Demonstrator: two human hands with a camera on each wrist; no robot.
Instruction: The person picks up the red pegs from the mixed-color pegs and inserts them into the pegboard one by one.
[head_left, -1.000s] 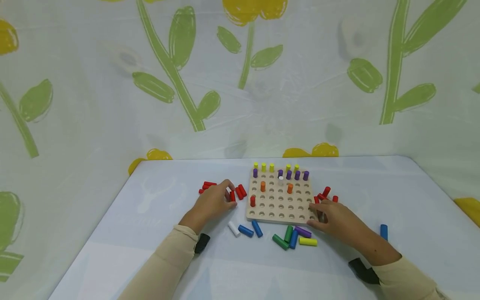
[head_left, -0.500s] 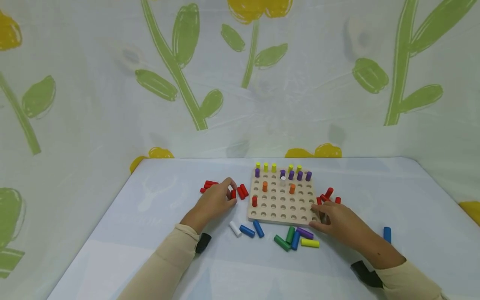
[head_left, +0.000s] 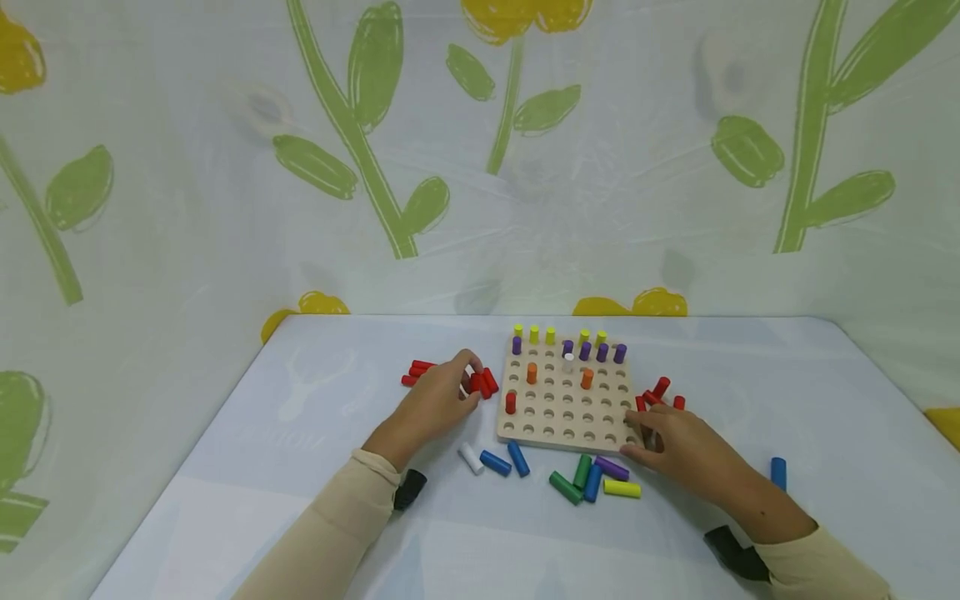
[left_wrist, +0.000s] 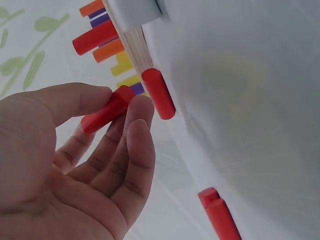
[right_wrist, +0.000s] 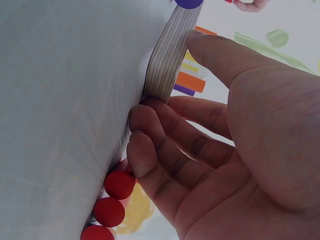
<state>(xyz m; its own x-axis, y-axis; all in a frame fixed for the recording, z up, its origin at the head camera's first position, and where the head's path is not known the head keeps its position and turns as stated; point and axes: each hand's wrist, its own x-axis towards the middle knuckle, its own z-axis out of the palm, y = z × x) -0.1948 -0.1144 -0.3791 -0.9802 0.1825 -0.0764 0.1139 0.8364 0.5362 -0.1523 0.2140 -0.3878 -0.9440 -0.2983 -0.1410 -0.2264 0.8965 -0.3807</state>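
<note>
Your left hand (head_left: 429, 400) shifts slightly nearer the board (head_left: 558, 390) | grip pinches a red peg (left_wrist: 109, 109) | right hand (head_left: 678, 437) clasps its corner, probably steadying it

Left hand (head_left: 435, 398) nearer the board (head_left: 558, 423) than a second ago, on its left side. Pinched red peg (left_wrist: 106, 111) has come along with my fingers. Earlier gap between it and the loose red pair (head_left: 491, 380), left of the board, now closed in head view; contact unclear. Head view drifted slightly: board sits a little further right in it.
</note>
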